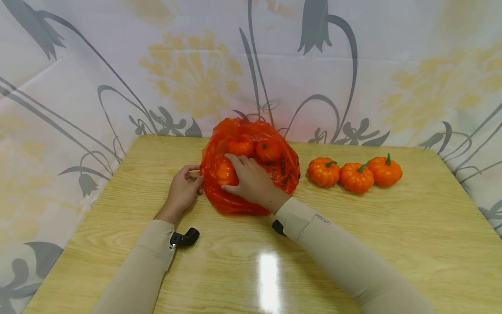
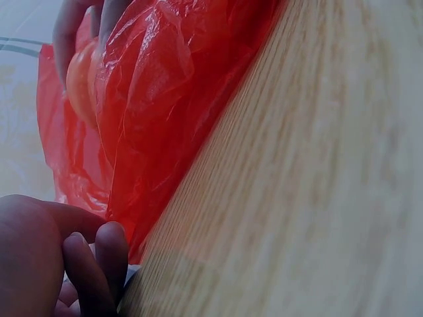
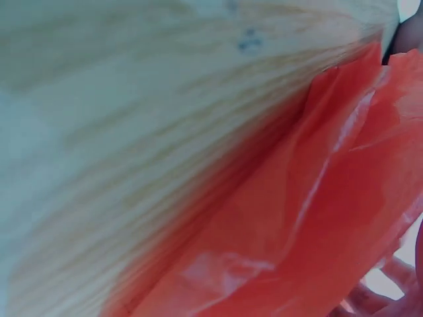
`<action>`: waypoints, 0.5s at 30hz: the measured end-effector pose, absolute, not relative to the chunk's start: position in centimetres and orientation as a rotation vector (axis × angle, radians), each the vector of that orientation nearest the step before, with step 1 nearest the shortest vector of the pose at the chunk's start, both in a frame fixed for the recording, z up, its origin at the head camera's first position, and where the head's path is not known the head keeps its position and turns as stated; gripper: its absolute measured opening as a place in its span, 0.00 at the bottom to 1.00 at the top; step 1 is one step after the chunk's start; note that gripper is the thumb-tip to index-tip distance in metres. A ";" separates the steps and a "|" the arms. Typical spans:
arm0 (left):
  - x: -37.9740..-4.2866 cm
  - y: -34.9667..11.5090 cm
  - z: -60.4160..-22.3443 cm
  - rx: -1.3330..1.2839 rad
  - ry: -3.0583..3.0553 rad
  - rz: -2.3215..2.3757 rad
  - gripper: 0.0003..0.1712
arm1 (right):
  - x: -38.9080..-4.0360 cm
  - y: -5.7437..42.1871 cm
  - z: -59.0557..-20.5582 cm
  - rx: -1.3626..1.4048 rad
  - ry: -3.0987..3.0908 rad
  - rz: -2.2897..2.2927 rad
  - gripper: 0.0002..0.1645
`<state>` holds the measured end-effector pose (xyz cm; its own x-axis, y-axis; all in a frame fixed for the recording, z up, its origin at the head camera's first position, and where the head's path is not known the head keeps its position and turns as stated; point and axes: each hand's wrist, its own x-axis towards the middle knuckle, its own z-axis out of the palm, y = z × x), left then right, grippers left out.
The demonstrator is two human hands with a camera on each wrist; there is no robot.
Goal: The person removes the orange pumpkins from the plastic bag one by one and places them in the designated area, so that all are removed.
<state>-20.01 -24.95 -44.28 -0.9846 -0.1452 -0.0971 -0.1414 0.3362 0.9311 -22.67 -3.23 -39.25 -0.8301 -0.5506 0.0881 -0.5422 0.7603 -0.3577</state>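
A red plastic bag (image 1: 235, 203) with dark print lies spread on the table, its mouth facing up. Inside it are two small orange pumpkins, a rear one (image 1: 241, 147) and one with a green stem (image 1: 268, 151). A third pumpkin (image 1: 225, 173) sits at the bag's left side, gripped by my right hand (image 1: 255, 183), thumb in front and fingers over the top. My left hand (image 1: 184, 187) pinches the bag's left edge between thumb and fingers. In the left wrist view, red film (image 2: 165, 99) partly hides the held pumpkin (image 2: 80, 82).
Three more orange pumpkins with green stems, a left one (image 1: 323, 172), a middle one (image 1: 356, 177) and a right one (image 1: 385, 170), stand close together right of the bag. Behind the wooden table (image 1: 219, 270) hangs a flower-patterned cloth (image 1: 219, 26).
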 end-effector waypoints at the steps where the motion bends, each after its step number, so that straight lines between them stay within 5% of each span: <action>1: -20.1 -24.9 -44.3 0.271 -2.562 -1.786 0.22 | -22.6 -3.0 -39.2 -0.908 2.920 -0.585 0.51; 15: -20.1 -24.8 -44.4 0.257 -2.582 -1.761 0.21 | -21.4 -0.7 -38.6 -0.799 2.740 -0.789 0.48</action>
<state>-20.11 -24.80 -44.38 -0.9865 -0.1384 -0.0875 -0.1319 0.3557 0.9253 -21.43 -0.68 -38.59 -0.8392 -0.5432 -0.0236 -0.4475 0.7147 -0.5375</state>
